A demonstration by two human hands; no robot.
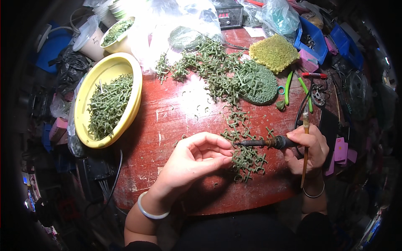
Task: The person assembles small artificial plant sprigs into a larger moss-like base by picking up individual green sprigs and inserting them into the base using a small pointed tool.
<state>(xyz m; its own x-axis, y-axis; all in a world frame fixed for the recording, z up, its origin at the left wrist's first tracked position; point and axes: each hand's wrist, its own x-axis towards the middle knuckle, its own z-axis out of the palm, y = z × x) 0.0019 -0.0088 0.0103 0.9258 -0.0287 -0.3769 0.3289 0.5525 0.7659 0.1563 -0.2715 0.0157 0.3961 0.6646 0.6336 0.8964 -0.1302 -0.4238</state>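
My right hand (307, 146) grips a dark soldering iron (268, 143), its thin tip pointing left. Between the fingers of the same hand a thin wooden-handled brush (306, 142) stands upright. My left hand (201, 157) is closed in a pinch of thumb and fingers, right at the iron's tip; what it holds, if anything, is too small to make out. Below and beside the tip lie small, curved green pieces (249, 163). Farther back, a larger heap of such pieces (213, 67) spreads toward a round green pad (261, 85).
A yellow basin (136, 102) of green pieces stands on the left of the red table (163, 121). Toward the back are a yellow textured block (274, 53), a box with a lit display (228, 16), clear plastic bags (278, 17) and blue bins (312, 39). Cables run along the right.
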